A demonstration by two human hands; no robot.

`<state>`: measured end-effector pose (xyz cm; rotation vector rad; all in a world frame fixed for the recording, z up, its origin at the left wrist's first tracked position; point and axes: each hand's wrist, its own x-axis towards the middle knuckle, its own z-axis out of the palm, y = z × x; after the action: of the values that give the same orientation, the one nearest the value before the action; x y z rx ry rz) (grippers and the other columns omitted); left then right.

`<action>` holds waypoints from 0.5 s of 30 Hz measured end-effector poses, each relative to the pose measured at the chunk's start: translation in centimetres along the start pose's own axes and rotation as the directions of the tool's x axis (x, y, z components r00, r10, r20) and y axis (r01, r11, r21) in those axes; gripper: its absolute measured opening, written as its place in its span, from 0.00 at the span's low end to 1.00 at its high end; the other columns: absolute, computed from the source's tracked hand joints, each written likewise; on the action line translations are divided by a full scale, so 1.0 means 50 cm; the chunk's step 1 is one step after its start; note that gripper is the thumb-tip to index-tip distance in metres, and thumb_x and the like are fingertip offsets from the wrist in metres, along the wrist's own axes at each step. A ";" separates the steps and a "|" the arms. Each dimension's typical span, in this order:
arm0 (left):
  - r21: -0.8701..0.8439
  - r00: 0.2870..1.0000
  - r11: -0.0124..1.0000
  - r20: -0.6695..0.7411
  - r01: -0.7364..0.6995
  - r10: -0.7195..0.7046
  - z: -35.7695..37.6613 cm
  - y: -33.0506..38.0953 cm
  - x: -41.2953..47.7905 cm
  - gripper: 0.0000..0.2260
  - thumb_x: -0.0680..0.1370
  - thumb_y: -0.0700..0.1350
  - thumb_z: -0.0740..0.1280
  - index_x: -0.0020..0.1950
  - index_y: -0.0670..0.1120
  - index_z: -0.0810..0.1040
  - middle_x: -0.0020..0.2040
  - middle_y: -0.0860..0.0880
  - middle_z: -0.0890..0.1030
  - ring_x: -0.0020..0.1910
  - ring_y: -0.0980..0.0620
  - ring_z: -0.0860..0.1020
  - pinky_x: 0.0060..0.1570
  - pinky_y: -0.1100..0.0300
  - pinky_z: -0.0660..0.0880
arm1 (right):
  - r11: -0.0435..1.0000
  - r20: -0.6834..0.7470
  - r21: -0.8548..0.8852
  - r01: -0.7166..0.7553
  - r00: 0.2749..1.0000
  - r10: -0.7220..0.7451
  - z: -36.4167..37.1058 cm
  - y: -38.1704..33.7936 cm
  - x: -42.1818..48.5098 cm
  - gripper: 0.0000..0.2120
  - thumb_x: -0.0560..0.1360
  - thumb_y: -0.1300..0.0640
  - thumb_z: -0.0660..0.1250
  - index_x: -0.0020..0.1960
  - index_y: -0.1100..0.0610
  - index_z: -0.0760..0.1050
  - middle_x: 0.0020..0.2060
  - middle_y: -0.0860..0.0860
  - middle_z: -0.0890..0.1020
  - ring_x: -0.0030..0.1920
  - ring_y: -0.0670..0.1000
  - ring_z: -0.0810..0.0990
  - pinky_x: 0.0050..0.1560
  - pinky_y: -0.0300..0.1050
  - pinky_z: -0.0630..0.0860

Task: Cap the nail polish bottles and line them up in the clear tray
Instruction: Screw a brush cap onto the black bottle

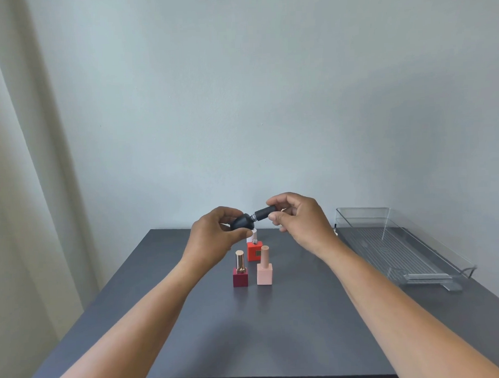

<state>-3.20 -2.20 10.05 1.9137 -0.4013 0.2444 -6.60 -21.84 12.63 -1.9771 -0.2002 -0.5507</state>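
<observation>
Head view: the left hand holds the black bottle tipped sideways above the bench. The right hand pinches its cap at the neck. I think: line it up straight, then twist gently until snug. The tray waits, well apart.

Plain home-like room: bare pale wall, light curtain, dark grey table.
</observation>
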 end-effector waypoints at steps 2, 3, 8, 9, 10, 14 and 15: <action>0.000 1.000 1.000 0.013 -0.008 0.008 0.000 0.000 -0.001 0.13 0.70 0.47 0.79 0.51 0.56 0.81 0.45 0.56 0.85 0.34 0.62 0.80 0.32 0.67 0.77 | 1.000 0.016 -0.020 -0.009 1.000 0.010 -0.001 -0.002 -0.001 0.13 0.74 0.64 0.70 0.48 0.45 0.80 0.42 0.49 0.84 0.43 0.50 0.83 0.49 0.48 0.81; 0.002 1.000 1.000 0.020 -0.013 0.013 0.001 0.000 -0.003 0.13 0.70 0.47 0.78 0.52 0.56 0.82 0.45 0.56 0.85 0.34 0.62 0.80 0.32 0.69 0.76 | 1.000 0.021 -0.022 -0.015 1.000 0.015 -0.001 -0.003 -0.002 0.13 0.74 0.64 0.70 0.48 0.46 0.81 0.43 0.50 0.84 0.44 0.51 0.83 0.49 0.47 0.81; -0.007 0.999 0.999 0.029 -0.032 0.032 0.004 0.000 -0.011 0.13 0.71 0.46 0.78 0.52 0.56 0.82 0.46 0.55 0.86 0.37 0.60 0.82 0.38 0.63 0.79 | 0.997 0.041 -0.070 -0.026 0.999 0.029 -0.006 -0.006 -0.004 0.04 0.76 0.54 0.69 0.43 0.48 0.80 0.38 0.51 0.83 0.36 0.48 0.80 0.40 0.47 0.80; -0.012 0.999 0.999 0.026 -0.035 0.035 0.004 0.001 -0.011 0.13 0.70 0.46 0.78 0.52 0.56 0.82 0.46 0.55 0.86 0.38 0.59 0.82 0.40 0.61 0.80 | 0.995 0.038 -0.103 -0.021 0.999 0.025 -0.007 -0.006 -0.005 0.06 0.76 0.50 0.69 0.41 0.49 0.79 0.37 0.51 0.83 0.35 0.48 0.79 0.40 0.48 0.79; -0.013 0.999 0.999 0.023 -0.039 0.040 0.004 0.002 -0.012 0.13 0.70 0.46 0.78 0.52 0.57 0.82 0.45 0.56 0.86 0.38 0.59 0.82 0.41 0.60 0.80 | 0.991 0.030 -0.133 -0.018 0.999 0.022 -0.007 -0.005 -0.005 0.10 0.76 0.46 0.68 0.39 0.50 0.78 0.36 0.52 0.82 0.34 0.49 0.77 0.39 0.48 0.78; -0.004 0.998 0.998 0.033 -0.058 0.058 0.006 0.005 -0.011 0.13 0.69 0.47 0.79 0.49 0.59 0.82 0.42 0.60 0.85 0.37 0.60 0.81 0.41 0.60 0.81 | 0.961 -0.021 -0.275 -0.007 1.000 0.001 -0.008 -0.007 -0.005 0.27 0.75 0.36 0.61 0.34 0.58 0.76 0.31 0.53 0.82 0.32 0.53 0.79 0.37 0.49 0.75; -0.005 0.998 0.998 0.037 -0.060 0.060 0.006 0.006 -0.011 0.13 0.69 0.47 0.79 0.49 0.59 0.82 0.42 0.60 0.85 0.37 0.60 0.81 0.42 0.59 0.81 | 0.955 -0.016 -0.297 -0.015 1.000 0.011 -0.011 -0.009 -0.005 0.30 0.75 0.33 0.60 0.33 0.59 0.77 0.29 0.52 0.83 0.31 0.51 0.80 0.37 0.49 0.76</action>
<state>-3.83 -2.47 9.99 1.9067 -0.4837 0.2476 -7.15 -22.07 13.07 -2.2636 -0.0987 -0.6144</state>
